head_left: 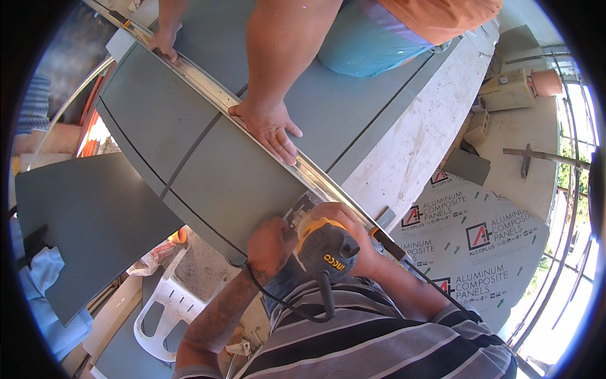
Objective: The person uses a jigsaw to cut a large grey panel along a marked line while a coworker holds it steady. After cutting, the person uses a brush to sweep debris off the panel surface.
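Observation:
A yellow and black trim router point(327, 249) stands on the edge of a grey composite panel point(243, 180), its cord looping down toward my left forearm. My right hand point(350, 222) is wrapped round the router's far and right side. Closed in against the left of its base is my left hand point(268, 245), with some fingers hidden. A long metal straightedge point(205, 85) lies diagonally over the panel, running up to the router. A co-worker's hand point(268, 126) presses on the straightedge, and their other hand point(165, 43) rests farther up it.
Dark clamp grips point(386, 241) show at the straightedge's near end. A white plastic chair point(158, 316) stands at lower left, below a loose dark panel point(95, 208). On the right lie printed, film-covered sheets point(505, 271). The co-worker kneels on the panels opposite.

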Motion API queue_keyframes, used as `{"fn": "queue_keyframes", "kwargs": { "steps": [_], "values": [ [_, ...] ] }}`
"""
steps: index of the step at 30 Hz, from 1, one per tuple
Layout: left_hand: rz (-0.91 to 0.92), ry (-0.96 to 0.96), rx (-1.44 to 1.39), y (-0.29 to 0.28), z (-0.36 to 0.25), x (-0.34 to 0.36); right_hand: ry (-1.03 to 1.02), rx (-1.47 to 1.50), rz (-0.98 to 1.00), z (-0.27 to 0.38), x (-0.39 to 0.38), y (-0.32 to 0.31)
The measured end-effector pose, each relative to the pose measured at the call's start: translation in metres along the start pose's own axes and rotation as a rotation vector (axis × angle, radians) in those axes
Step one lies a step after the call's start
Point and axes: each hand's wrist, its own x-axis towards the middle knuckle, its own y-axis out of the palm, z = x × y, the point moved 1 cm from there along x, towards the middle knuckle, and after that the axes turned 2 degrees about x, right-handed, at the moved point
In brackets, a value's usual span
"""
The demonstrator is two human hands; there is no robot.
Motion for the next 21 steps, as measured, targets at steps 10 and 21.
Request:
{"fn": "queue_keyframes", "kwargs": {
  "steps": [10, 21],
  "values": [
    [-0.057, 0.041, 0.039, -0.002, 0.006, 0.003, 0.028, 0.032, 0.024, 0.000, 0.006, 0.003],
    [-0.081, 0.044, 0.006, -0.009, 0.006, 0.006, 0.019, 0.036, 0.031, 0.000, 0.014, 0.004]
  ]
}}
